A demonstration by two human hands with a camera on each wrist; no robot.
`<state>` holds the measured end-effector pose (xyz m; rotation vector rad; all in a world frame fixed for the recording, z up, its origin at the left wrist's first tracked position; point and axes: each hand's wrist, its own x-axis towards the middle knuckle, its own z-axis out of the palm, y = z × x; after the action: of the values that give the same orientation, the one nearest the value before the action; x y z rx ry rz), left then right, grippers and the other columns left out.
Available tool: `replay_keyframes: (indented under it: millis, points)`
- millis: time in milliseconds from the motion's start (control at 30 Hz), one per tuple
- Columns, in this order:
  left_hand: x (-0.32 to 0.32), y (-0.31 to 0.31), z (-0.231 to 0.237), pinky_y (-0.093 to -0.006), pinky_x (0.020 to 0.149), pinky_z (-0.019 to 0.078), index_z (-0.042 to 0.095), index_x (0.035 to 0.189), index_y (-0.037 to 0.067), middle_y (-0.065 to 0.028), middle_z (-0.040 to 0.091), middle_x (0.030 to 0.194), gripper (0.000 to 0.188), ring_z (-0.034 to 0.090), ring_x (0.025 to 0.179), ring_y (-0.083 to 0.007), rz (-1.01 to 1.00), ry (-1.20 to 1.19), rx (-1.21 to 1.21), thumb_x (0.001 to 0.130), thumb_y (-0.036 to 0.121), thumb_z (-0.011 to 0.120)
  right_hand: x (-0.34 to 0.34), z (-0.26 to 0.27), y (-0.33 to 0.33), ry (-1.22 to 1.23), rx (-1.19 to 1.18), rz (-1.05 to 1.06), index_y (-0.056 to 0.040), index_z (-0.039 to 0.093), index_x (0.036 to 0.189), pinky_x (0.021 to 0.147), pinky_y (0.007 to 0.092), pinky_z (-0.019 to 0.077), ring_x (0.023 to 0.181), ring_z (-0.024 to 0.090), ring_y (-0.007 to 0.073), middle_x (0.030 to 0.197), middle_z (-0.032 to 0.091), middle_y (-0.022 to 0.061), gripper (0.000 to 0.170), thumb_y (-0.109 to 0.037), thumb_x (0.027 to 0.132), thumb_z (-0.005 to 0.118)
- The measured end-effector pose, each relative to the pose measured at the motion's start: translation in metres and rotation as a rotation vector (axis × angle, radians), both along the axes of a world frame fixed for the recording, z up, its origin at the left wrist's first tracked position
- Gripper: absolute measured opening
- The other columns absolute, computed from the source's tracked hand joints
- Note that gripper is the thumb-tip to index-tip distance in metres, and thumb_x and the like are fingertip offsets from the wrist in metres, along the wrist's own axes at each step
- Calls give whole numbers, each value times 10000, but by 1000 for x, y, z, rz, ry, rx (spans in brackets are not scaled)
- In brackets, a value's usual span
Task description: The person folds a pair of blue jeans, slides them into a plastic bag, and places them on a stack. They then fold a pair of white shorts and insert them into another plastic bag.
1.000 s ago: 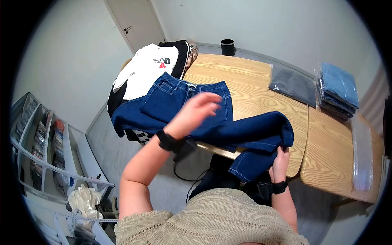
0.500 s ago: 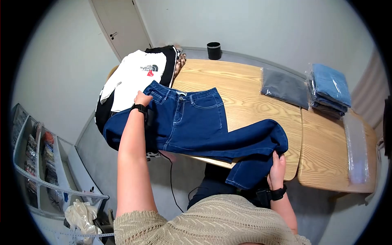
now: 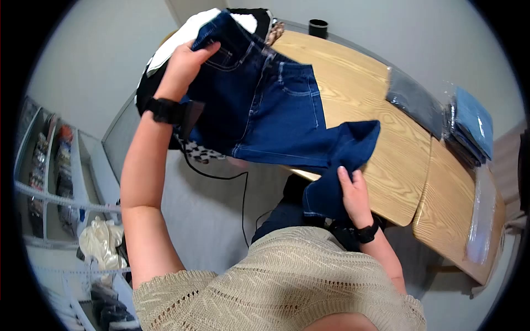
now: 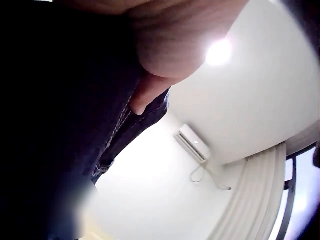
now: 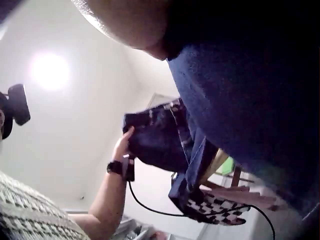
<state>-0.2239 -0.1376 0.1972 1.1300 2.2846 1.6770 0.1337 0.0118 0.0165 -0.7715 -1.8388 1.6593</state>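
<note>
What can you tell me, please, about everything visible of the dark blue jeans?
The jeans look like dark blue denim with pale stitching, a waistband, belt loops, a front fly and pockets. Their front faces the head camera. The left hand grips the raised waist end, while the right hand holds a leg that folds back toward the person. They extend over the near edge of the table; how much rests on it is hard to tell.

The wooden table (image 3: 397,171) bears, on the head view's clock face, a bagged grey garment (image 3: 414,102) at two, a bagged blue stack (image 3: 473,122) near three, clear plastic (image 3: 482,218) towards four.
</note>
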Motion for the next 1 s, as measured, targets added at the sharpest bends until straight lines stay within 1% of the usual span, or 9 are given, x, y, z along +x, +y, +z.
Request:
replay_keyframes:
  millis: [233,367,467,567,667,767,900,967,1000]
  points:
    - [84,-116,79,-220,736,466,665,1045,13,-33,688,898,304,630,780,-112,122,297,157,847,242,702,-75,5,-56,65,297,389,55,571,1045,806,390,484,930,614,394,984,643,252,361,-281,913,594]
    - [120,-161,89,-257,792,460,653,1058,-15,-71,685,944,427,636,837,-167,279,269,143,797,309,752,-80,15,-57,-495,861,854,61,632,988,783,422,499,846,626,390,954,632,283,445,-364,859,614]
    - [143,-174,74,-265,829,459,624,1105,-26,-82,676,996,439,629,871,-177,311,199,239,788,242,767,-84,32,-43,-292,495,748,-16,686,908,737,382,512,783,648,360,812,674,185,330,-337,843,647]
    - [151,-189,59,-316,920,434,505,1260,-36,-114,607,1164,542,592,1019,-216,191,197,297,815,185,722,-95,28,-31,54,185,344,-11,439,1304,872,379,471,1099,567,270,1254,538,212,683,-289,771,762]
    - [166,-182,48,-339,957,418,470,1300,-25,-116,576,1221,633,552,1096,-231,135,248,426,801,262,733,-105,19,-22,127,25,435,-25,153,1451,1032,400,366,1318,372,303,1455,299,235,1007,-335,739,794]
    - [161,-219,32,-332,914,454,538,1211,-29,-129,602,1193,547,589,1025,-215,22,59,536,787,235,760,-114,18,-31,171,-200,597,-33,79,1475,1113,402,257,1388,260,317,1476,246,252,1095,-369,725,802]
    - [145,-277,11,-322,902,465,553,1179,-30,-132,606,1186,449,595,1012,-216,2,267,476,835,213,708,-127,25,-52,202,-381,798,-24,34,1478,1130,401,223,1417,190,311,1501,188,250,1064,-300,769,777]
    - [132,-307,0,-315,895,472,562,1158,-31,-133,609,1182,386,598,1002,-216,-10,414,429,868,199,674,-136,12,-60,268,-416,754,-4,191,1452,1098,372,289,1349,338,287,1432,355,221,903,-222,783,757]
    - [130,-304,2,-407,942,470,475,1284,-40,-150,574,1218,527,591,1044,-271,65,183,690,907,312,588,-137,17,-61,274,-474,760,1,303,1397,1065,357,331,1273,421,261,1353,450,186,782,-195,784,748]
